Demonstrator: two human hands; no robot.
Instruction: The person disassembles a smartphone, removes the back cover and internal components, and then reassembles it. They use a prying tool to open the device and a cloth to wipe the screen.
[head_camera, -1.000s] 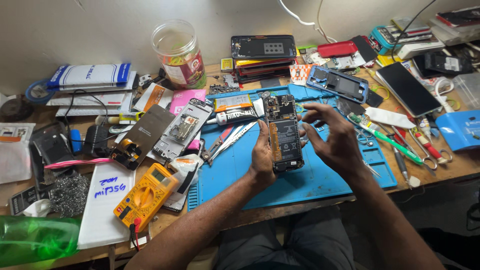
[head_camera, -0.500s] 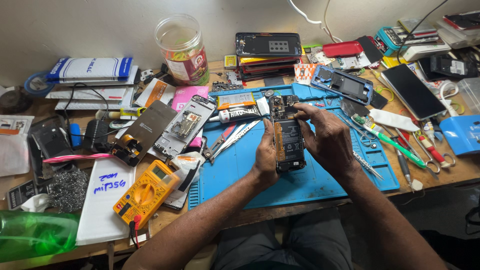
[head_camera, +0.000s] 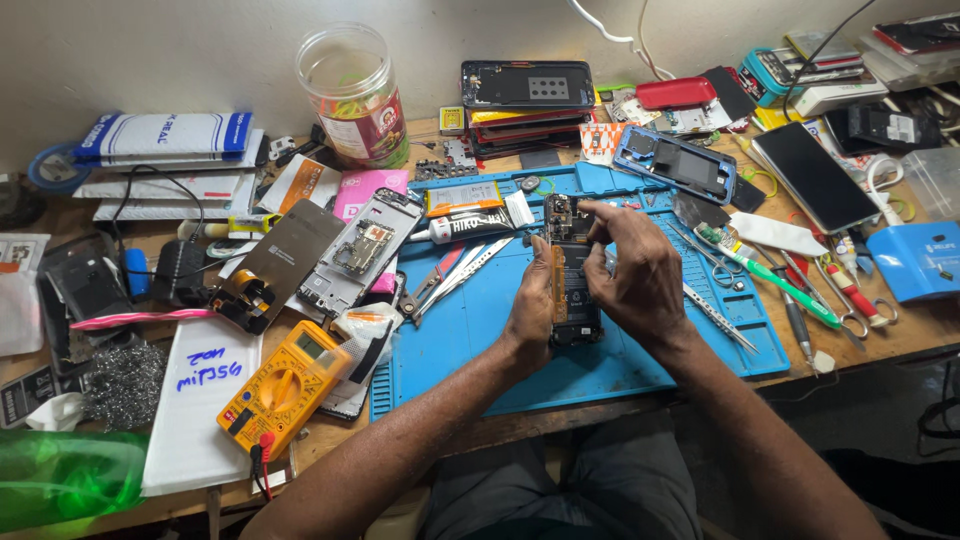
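An opened phone (head_camera: 572, 268) with its back cover off lies upright over the blue repair mat (head_camera: 470, 330). My left hand (head_camera: 530, 305) grips its left edge and lower part. My right hand (head_camera: 640, 270) rests on its right side, with thumb and forefinger pinched at the top corner by the camera area. Whether a small part sits between those fingertips cannot be told. The phone's lower right is hidden under my right palm.
Tweezers and pliers (head_camera: 450, 275) lie left of the phone, a yellow multimeter (head_camera: 285, 385) at the front left, a second opened phone (head_camera: 355, 250) beside it, a plastic jar (head_camera: 355, 95) at the back. Screwdrivers and scissors (head_camera: 800, 290) crowd the right.
My hands and the phone stay in the same place on the mat. The right fingers have shifted slightly at the phone's top corner.
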